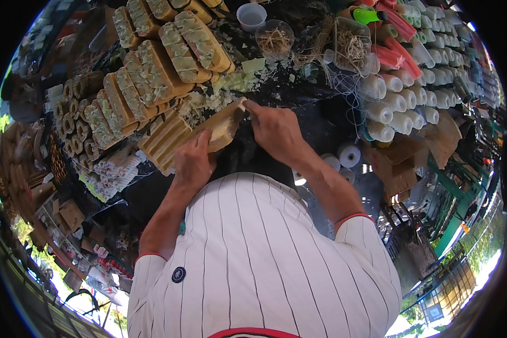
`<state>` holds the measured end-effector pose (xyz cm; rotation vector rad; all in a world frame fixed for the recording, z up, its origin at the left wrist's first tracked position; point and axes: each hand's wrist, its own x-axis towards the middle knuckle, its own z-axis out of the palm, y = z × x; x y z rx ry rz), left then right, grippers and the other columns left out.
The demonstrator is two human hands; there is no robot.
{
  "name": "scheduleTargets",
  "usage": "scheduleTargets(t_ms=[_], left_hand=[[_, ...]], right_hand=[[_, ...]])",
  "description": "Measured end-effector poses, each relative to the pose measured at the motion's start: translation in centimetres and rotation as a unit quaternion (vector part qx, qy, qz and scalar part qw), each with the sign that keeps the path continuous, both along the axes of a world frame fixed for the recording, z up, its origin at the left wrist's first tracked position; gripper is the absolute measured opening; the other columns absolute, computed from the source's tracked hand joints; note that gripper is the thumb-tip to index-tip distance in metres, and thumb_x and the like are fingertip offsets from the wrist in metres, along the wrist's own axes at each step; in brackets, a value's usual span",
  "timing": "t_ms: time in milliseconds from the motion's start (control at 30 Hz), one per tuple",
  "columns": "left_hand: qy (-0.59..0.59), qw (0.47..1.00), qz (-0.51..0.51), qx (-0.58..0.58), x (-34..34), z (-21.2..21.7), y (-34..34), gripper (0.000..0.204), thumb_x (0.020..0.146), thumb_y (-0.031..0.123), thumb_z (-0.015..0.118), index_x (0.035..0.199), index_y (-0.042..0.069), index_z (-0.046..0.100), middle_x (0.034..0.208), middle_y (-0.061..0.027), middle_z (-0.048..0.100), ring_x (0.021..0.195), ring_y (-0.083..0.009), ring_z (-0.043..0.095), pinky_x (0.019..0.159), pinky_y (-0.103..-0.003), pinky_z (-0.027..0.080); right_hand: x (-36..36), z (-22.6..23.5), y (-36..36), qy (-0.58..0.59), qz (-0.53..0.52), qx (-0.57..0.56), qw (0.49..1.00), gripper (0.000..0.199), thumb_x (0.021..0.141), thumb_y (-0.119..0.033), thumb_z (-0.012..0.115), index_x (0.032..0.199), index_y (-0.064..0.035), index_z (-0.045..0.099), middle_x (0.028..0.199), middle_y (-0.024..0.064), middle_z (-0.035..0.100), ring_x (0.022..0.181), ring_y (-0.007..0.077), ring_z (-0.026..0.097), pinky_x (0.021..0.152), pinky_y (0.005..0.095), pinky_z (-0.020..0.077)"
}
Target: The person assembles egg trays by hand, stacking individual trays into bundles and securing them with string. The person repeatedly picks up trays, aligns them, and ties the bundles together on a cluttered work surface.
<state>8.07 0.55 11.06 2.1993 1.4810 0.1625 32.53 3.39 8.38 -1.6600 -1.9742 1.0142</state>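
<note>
Both hands are on a tan mould-like block (pixel 224 125) held in front of my body. My left hand (pixel 194 160) is closed round its near end, thumb lying on top. At the far right end, my right hand (pixel 275 128) pinches the block's corner, where a small whitish bit shows at the fingertips. Beside my left hand lies a grooved tan mould half (pixel 166 141), its ridges facing up. Pale wax-like shavings (pixel 208 104) are scattered just beyond the block. The undersides of both hands are hidden.
Rows of tan moulds (pixel 152 73) crusted with pale wax stand at the far left. White candle-like cylinders (pixel 401 101) and pink-red pieces (pixel 397 53) are stacked far right. Two containers of string pieces (pixel 275 40) and a white cup (pixel 251 17) sit at the back. Thread spools (pixel 349 156) stand lower right.
</note>
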Motion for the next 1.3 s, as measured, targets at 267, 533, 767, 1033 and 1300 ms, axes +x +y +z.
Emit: scheduleTargets(t_ms=[267,533,767,1033,1300], left_hand=[[-0.120,0.988,0.093,0.024,-1.5,1.3,-1.5,0.039,0.083,0.002,0.076,0.122,-0.002,0.067,0.105,-0.0208,0.076,0.090,-0.0363,0.075,0.081,-0.040,0.059],[-0.471,0.786,0.375,-0.143,-4.2,-0.5,-1.5,0.032,0.092,0.005,0.082,0.121,-0.002,0.070,0.110,-0.0107,0.078,0.095,-0.0170,0.073,0.086,-0.032,0.057],[-0.496,0.788,0.343,-0.126,-4.0,0.1,-0.6,0.036,0.092,0.004,0.081,0.125,-0.002,0.068,0.110,-0.0097,0.078,0.095,-0.0141,0.072,0.085,-0.030,0.057],[-0.418,0.859,0.295,0.003,-3.6,1.4,0.9,0.034,0.091,0.009,0.082,0.120,-0.003,0.069,0.103,-0.0087,0.079,0.091,-0.0114,0.072,0.079,-0.030,0.058],[-0.441,0.850,0.289,0.016,-6.7,3.8,1.5,0.035,0.090,0.009,0.083,0.120,-0.003,0.070,0.103,-0.0092,0.080,0.091,-0.0121,0.073,0.080,-0.030,0.058]], right_hand=[[3.4,-10.3,4.2,-0.007,-0.155,-0.002,0.988,0.051,0.091,-0.028,0.076,0.130,0.0031,0.065,0.094,0.0284,0.074,0.090,0.0472,0.073,0.079,0.0508,0.0582],[1.6,-7.7,0.6,-0.099,-0.138,0.122,0.978,0.069,0.093,-0.040,0.081,0.142,0.0025,0.059,0.123,0.0255,0.070,0.113,0.0431,0.068,0.096,0.0501,0.0540],[-3.2,-0.4,-1.2,0.079,-0.015,0.303,0.950,0.058,0.089,-0.033,0.083,0.137,-0.0050,0.064,0.148,0.0233,0.051,0.137,0.0431,0.050,0.112,0.0547,0.0419],[-9.3,1.5,0.6,0.018,0.078,0.381,0.921,0.066,0.085,-0.049,0.081,0.138,-0.0113,0.068,0.160,0.0225,0.042,0.150,0.0465,0.038,0.121,0.0627,0.0292],[-8.2,2.1,-4.0,-0.002,0.122,0.339,0.933,0.049,0.083,-0.043,0.085,0.116,-0.0083,0.076,0.167,0.0204,0.034,0.156,0.0482,0.029,0.123,0.0678,0.0226]])
